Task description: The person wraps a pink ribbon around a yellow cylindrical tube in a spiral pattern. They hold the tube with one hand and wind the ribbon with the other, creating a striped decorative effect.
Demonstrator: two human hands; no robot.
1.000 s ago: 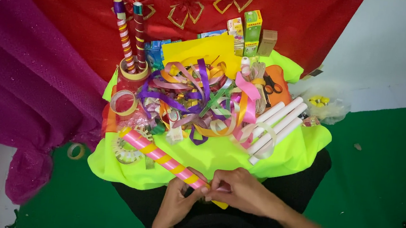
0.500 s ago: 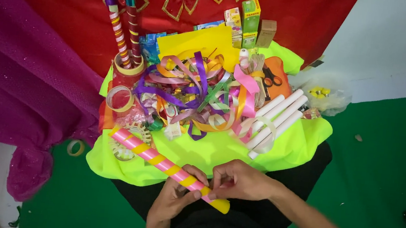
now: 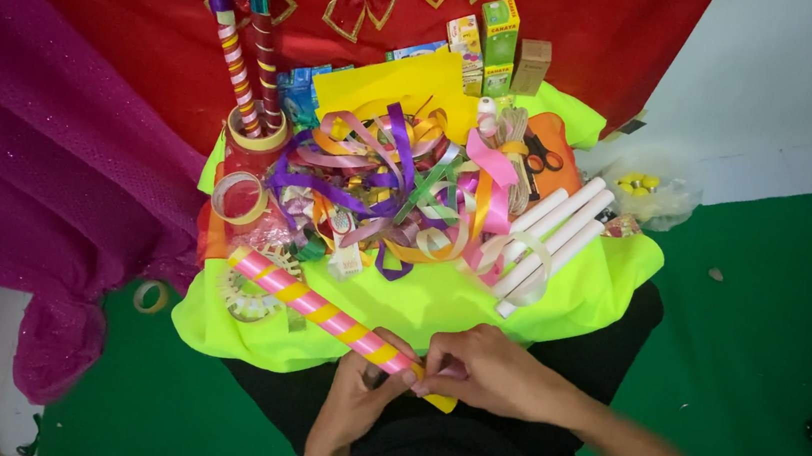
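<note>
A: While both hands work at the near end of the pink-and-yellow striped roll (image 3: pixel 327 312), where exactly does it lie?

B: Slanting across the front edge of the tabletop (image 3: pixel 581 287), which is draped in neon yellow-green cloth. The far end rests beside a flat woven disc (image 3: pixel 243 291); the near end hangs over the person's dark lap. The left hand (image 3: pixel 357 404) has its grip curled around that end from below. The right hand (image 3: pixel 491 373) comes over the top, fingertips pinched on the roll's tip, where a yellow edge (image 3: pixel 438 402) pokes out.

A: What could go wrong?

B: I'd judge the roll may slip. Most of its length is unsupported by either hand, and it sits on loose cloth near the edge, so a tug at the tip could swing the far end off or let the wrap loosen. The pinch also looks small; the motion blur hides how firm it is.

A: And what crowds it?

B: Plenty. Just behind lies a tangled heap of curled ribbons (image 3: pixel 390 186) in purple, orange, pink and green. To the right, three white tubes (image 3: pixel 556 239) lie side by side, near enough that a swinging roll could knock them. Tape rings (image 3: pixel 240 198) sit at the left, with two upright striped rolls (image 3: pixel 248 56) standing in a holder behind. Scissors (image 3: pixel 539 157) rest on an orange sheet, and small boxes (image 3: pixel 498 42) stand against the red backdrop (image 3: pixel 597 37). One tape ring (image 3: pixel 151 296) lies on the green floor.
</note>
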